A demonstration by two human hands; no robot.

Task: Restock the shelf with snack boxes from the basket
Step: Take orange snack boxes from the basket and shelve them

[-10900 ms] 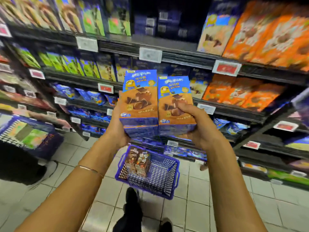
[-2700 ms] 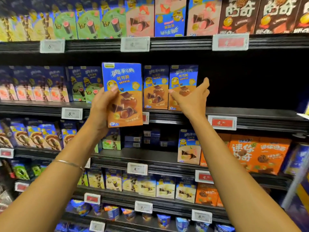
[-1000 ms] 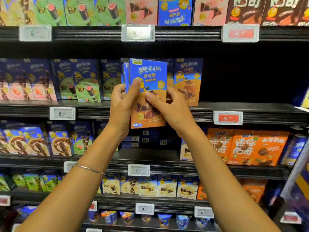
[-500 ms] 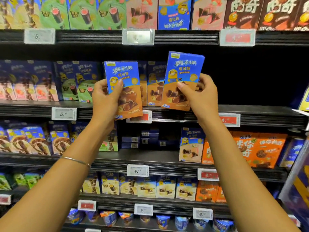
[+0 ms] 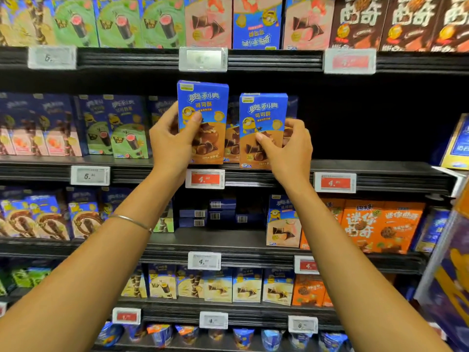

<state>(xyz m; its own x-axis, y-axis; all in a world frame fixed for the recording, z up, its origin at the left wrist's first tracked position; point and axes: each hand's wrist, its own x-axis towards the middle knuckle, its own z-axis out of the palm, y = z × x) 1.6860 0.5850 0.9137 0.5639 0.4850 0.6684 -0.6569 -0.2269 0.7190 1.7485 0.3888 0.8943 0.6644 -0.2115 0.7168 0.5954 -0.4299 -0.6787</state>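
Both hands are raised in front of the second shelf (image 5: 380,171) from the top, and each one holds one snack box. The left hand (image 5: 172,146) grips the left box (image 5: 203,110) by its lower left edge: the thumb lies on the printed front, and the other fingers (image 5: 170,115) wrap around the side and the back, so they are clamped on the box. This box stands upright, and its bottom edge is near the front edge of the shelf; it is not clear if it already rests on the shelf or is just above it.

The right hand (image 5: 289,151) holds the right box (image 5: 264,115) by its lower right part. The thumb presses on the front near the picture of the chocolate pieces, and the other fingers curl around the right side, closed on the box. This box is also upright and sits a little lower than the left one, with its bottom at the shelf edge.

The two boxes stand side by side with a narrow gap between them, and through this gap a similar box (image 5: 232,138) shows further back on the shelf. To the right of the right box the shelf is dark. A thin bracelet (image 5: 132,221) is on the left wrist. A red price tag (image 5: 205,179) hangs on the shelf edge just below the left box.
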